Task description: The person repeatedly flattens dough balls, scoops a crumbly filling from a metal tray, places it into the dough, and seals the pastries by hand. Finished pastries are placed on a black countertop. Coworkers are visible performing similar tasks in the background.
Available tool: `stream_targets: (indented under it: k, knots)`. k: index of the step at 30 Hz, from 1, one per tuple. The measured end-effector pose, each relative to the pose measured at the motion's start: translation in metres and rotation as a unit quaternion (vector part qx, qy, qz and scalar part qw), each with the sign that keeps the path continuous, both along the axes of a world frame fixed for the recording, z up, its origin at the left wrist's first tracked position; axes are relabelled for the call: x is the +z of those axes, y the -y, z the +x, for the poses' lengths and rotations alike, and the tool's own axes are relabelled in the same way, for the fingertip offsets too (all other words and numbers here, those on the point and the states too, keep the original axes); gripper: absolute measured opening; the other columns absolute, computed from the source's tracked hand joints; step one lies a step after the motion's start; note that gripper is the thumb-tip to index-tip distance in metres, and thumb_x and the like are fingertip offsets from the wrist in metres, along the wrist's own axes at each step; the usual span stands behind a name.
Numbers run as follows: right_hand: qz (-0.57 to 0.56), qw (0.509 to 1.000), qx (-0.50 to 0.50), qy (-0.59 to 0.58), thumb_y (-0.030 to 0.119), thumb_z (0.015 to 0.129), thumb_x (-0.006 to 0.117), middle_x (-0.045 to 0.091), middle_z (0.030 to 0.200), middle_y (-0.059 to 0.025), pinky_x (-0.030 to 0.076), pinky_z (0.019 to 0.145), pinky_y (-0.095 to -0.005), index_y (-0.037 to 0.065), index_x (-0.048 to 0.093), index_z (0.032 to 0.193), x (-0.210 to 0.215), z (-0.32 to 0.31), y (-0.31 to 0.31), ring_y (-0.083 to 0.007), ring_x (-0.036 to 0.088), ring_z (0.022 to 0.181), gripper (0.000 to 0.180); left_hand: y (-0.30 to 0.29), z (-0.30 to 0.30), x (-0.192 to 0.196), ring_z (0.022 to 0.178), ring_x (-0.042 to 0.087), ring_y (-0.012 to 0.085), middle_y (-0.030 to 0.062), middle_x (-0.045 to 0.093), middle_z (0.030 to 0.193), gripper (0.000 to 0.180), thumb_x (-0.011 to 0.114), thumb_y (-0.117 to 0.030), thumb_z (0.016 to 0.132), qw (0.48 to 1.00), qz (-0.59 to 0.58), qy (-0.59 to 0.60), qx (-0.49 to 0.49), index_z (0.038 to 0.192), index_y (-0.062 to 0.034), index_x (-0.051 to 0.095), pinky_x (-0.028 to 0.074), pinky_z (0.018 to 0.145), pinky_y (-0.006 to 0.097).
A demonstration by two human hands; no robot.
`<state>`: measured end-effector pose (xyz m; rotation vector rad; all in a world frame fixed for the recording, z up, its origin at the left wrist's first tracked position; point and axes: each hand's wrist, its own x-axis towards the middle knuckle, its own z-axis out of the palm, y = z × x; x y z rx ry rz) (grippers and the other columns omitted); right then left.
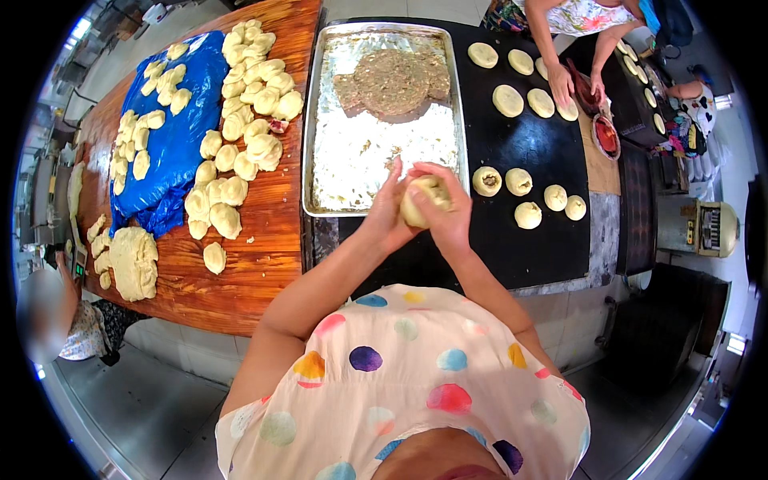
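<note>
Both hands' fingers (400,180) cup soft round dough ball (424,200) over foil-lined metal tray (316,120).

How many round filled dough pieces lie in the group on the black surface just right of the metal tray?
4 round pale filled dough pieces: one nearest the shiny metal tray, one beside it, one farther right, one below. A fifth may also belong.

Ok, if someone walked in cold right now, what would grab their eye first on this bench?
Probably the dough ball cupped between the left hand and right hand at centre, just in front of the metal tray with its flattened mound of filling. Next, the heap of dough pieces on the wooden table and blue plastic sheet to the left, then the shaped rounds on the black surface to the right.
</note>
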<state>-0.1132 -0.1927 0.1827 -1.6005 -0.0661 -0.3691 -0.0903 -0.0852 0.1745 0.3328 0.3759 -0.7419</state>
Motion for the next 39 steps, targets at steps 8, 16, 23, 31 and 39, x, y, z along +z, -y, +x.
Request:
stream_targets:
  k: [8, 16, 23, 31, 39]
  knots:
    - [0.004, 0.996, -0.065, 0.055, 0.007, 0.079, 0.073, 0.066, 0.096, -0.0101, 0.036, 0.108, -0.0442, 0.005, 0.06, 0.087, -0.015, -0.015, -0.016, -0.0192, 0.063, 0.089, 0.015, 0.004, -0.016, -0.006, 0.11, 0.057, 0.0254, 0.0143, 0.057, 0.117, 0.048, 0.038, -0.047, 0.102, 0.997, 0.044, 0.025, 0.057, 0.121, -0.0061, 0.052, 0.046, 0.098, 0.041]
    - [-0.244, 0.964, 0.093, 0.058, 0.021, 0.074, 0.079, 0.064, 0.118, -0.0137, 0.026, 0.114, -0.0517, 0.006, 0.062, 0.097, 0.003, -0.016, 0.001, -0.0314, 0.059, 0.115, 0.033, -0.012, -0.021, -0.034, 0.105, 0.061, 0.0191, 0.0061, 0.059, 0.112, 0.043, 0.037, -0.049, 0.102, 0.996, 0.084, 0.033, -0.004, 0.12, -0.0128, 0.05, 0.053, 0.088, 0.035]
    - [-0.011, 0.998, -0.054, 0.042, 0.0, 0.086, 0.062, 0.067, 0.095, -0.0111, 0.045, 0.1, -0.0398, 0.0, 0.061, 0.093, -0.018, -0.024, 0.003, -0.0216, 0.063, 0.097, 0.007, -0.004, -0.012, 0.013, 0.099, 0.061, 0.0172, 0.007, 0.062, 0.107, 0.047, 0.041, -0.049, 0.101, 0.999, -0.017, -0.024, -0.025, 0.121, -0.008, 0.053, 0.05, 0.09, 0.034]
    - [-0.061, 0.992, -0.06, 0.093, 0.005, 0.09, 0.062, 0.062, 0.092, -0.01, 0.046, 0.095, -0.0408, 0.002, 0.054, 0.088, -0.047, -0.023, -0.007, -0.0215, 0.059, 0.093, 0.009, 0.021, -0.028, -0.041, 0.096, 0.061, 0.0186, 0.0063, 0.061, 0.1, 0.03, 0.047, -0.036, 0.101, 0.993, 0.071, -0.045, 0.086, 0.105, -0.0074, 0.056, 0.05, 0.088, 0.034]
    - [-0.184, 0.975, 0.095, 0.084, 0.014, 0.086, 0.069, 0.064, 0.109, -0.0151, 0.044, 0.095, -0.0336, 0.001, 0.058, 0.101, -0.002, -0.007, 0.014, -0.0214, 0.059, 0.104, 0.022, 0.002, -0.003, -0.041, 0.105, 0.061, 0.0222, 0.0083, 0.06, 0.113, 0.056, 0.038, -0.059, 0.098, 0.996, 0.069, 0.039, -0.049, 0.117, -0.008, 0.053, 0.051, 0.09, 0.044]
